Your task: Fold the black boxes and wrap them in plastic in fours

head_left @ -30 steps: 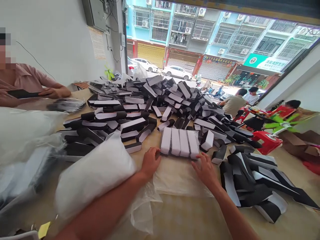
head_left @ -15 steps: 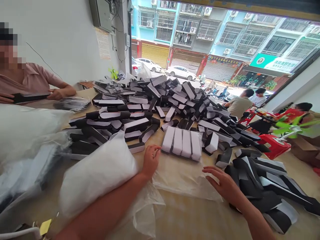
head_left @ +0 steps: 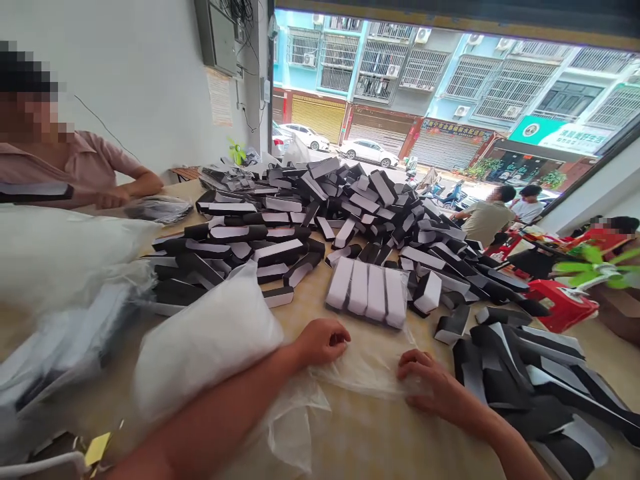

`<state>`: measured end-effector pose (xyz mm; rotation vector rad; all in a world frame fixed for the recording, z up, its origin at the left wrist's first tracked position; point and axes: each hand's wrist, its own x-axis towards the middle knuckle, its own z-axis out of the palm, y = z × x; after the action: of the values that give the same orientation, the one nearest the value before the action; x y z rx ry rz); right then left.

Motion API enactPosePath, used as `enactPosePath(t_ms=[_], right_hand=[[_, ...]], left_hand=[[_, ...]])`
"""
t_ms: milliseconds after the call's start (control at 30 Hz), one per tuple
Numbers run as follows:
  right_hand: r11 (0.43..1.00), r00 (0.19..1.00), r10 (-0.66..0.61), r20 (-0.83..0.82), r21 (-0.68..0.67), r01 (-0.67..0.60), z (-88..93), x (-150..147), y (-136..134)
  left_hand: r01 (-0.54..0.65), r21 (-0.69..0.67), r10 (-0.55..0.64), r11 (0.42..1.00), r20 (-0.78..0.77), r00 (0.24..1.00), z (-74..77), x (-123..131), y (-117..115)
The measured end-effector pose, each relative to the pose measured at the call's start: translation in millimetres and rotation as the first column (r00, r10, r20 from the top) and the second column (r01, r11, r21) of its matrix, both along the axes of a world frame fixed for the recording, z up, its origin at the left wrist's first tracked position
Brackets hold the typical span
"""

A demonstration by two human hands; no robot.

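At lower centre, the curled left hand [head_left: 323, 341] rests on a clear plastic sheet [head_left: 365, 375], which the right hand [head_left: 430, 383] pinches snug against four white-faced boxes [head_left: 367, 297] packed side by side.

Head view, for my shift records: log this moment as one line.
left hand: at clear plastic sheet | right hand: on sheet | ahead: four white-and-black rectangular cardboard boxes

Honestly not much to see of the wearer, just a bare left hand [head_left: 323, 341] and right hand [head_left: 435, 385] on long, slim bare forearms [head_left: 215, 407], no fuss.
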<state>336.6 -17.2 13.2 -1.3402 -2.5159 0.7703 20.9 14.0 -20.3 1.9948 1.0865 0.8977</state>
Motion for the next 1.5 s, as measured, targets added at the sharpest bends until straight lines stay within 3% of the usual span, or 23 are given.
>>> enactPosePath(t_ms=[233, 367, 467, 567, 700, 767, 833, 900, 1033, 1133, 1267, 1333, 1500], right_hand=[[0.984, 0.981, -0.18, -0.076, -0.027, 0.178, 3.3, 3.1, 7.6], [0.953, 0.955, -0.29, -0.059, -0.112, 0.282, 4.5, 3.9, 13.4], [0.942, 0.953, -0.279, -0.119, -0.227, 0.247, 7.3, 9.6, 14.2], [0.933, 0.963, -0.202, -0.179, -0.334, 0.133, 9.9, 20.5, 10.1], [0.926, 0.976, -0.11, -0.19, -0.376, 0.031, 11.4, 32.7, 1.1], [0.932, 0.978, -0.1, -0.181, -0.362, 0.028, 10.1, 34.2, -2.0], [0.94, 0.971, -0.148, -0.186, -0.331, 0.08, 7.3, 31.9, -3.5], [0.928, 0.938, -0.275, -0.213, -0.313, 0.201, 3.3, 26.7, -3.5], [0.833, 0.808, -0.534, -0.249, -0.322, 0.451, -5.5, 11.7, -0.6], [0.753, 0.701, -0.658, -0.275, -0.252, 0.608, -11.2, 0.0, 3.2], [0.698, 0.603, -0.697, -0.389, -0.172, 0.695, -17.9, -12.1, 9.7], [0.658, 0.57, -0.714, -0.405, -0.113, 0.744, -20.8, -15.5, 11.9], [0.587, 0.557, -0.71, -0.431, 0.075, 0.806, -28.5, -21.9, 9.7]], left_hand=[[0.214, 0.108, -0.2, 0.971, -0.129, 0.971, 15.1, -6.2, 0.8], [0.26, 0.083, -0.231, 0.962, -0.263, 0.937, 25.3, -9.4, -4.6], [0.275, 0.075, -0.25, 0.959, -0.243, 0.937, 27.8, -11.2, -8.9], [0.304, 0.064, -0.281, 0.951, -0.236, 0.93, 25.3, -13.8, -6.4], [0.349, -0.133, -0.364, 0.928, -0.115, 0.924, 19.0, -22.0, 10.2], [0.402, -0.348, -0.426, 0.847, 0.007, 0.905, 16.1, -27.6, 19.7], [0.421, -0.454, -0.416, 0.785, 0.117, 0.902, 14.0, -32.4, 26.6], [0.431, -0.466, -0.392, 0.773, 0.184, 0.901, 12.9, -35.3, 29.7], [0.449, -0.441, -0.347, 0.777, 0.294, 0.89, 14.8, -38.7, 28.2], [0.465, -0.463, -0.325, 0.755, 0.351, 0.878, 19.4, -43.3, 25.4], [0.399, -0.378, -0.307, 0.835, 0.281, 0.909, 20.7, -47.8, 24.0], [0.32, -0.397, -0.219, 0.86, 0.28, 0.935, 16.7, -46.4, 24.3], [0.255, -0.519, -0.018, 0.816, 0.418, 0.908, 6.5, -36.6, 25.2]])
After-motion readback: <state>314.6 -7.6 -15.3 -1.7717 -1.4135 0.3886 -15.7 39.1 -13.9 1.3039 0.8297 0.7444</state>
